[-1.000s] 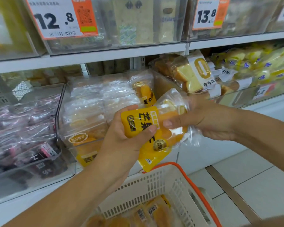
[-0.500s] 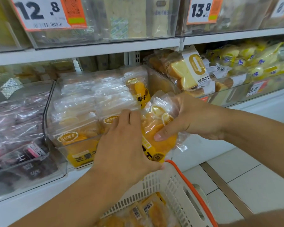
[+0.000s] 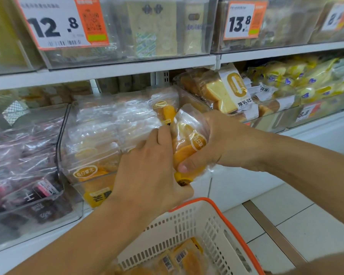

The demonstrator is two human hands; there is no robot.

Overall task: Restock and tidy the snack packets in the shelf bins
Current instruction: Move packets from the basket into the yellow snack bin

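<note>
At the bin [image 3: 68, 124]: packet [image 3: 189, 143] in both hands

Both forearms were bare to the frame's edge, with no sleeve in view. The left hand [image 3: 149, 165] and the right hand [image 3: 224, 143] wore nothing; the one thumbnail that showed was short and unpainted.

orange price tags [image 3: 64, 22] above – white tiled floor [image 3: 306, 225] below.
</note>
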